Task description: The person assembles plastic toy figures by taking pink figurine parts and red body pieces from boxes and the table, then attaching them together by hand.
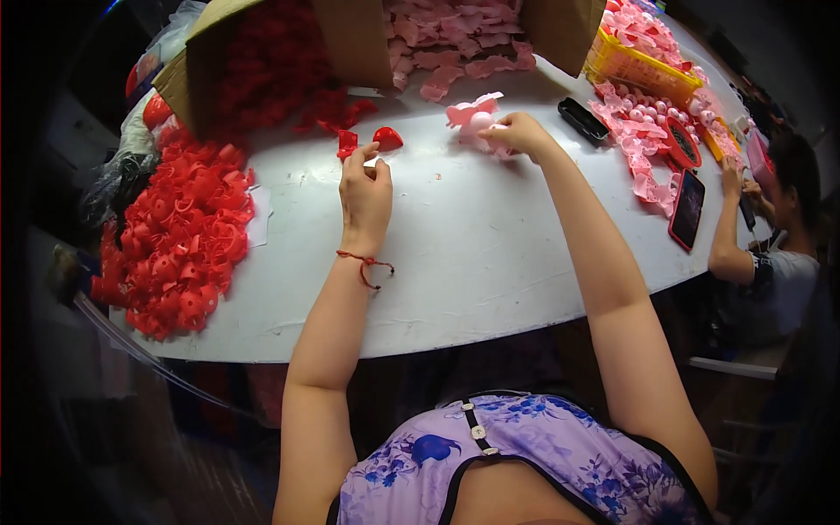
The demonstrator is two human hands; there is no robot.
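My left hand (366, 192), a red cord bracelet on its wrist, is closed with its fingertips at a small red plastic piece (347, 142) above the table. Close by its index finger is a rounded red plastic shell (388, 138). My right hand (525, 137) pinches a pale pink plastic piece (477, 122) with a rounded middle and thin, ragged-looking parts sticking out. Its fingers hide part of that piece.
A heap of red plastic parts (179, 232) covers the table's left. Cardboard boxes (354, 44) of red and pink parts stand at the back. At right are a yellow basket (643, 70), a black case (583, 119), a phone (688, 208) and a person (779, 227) working.
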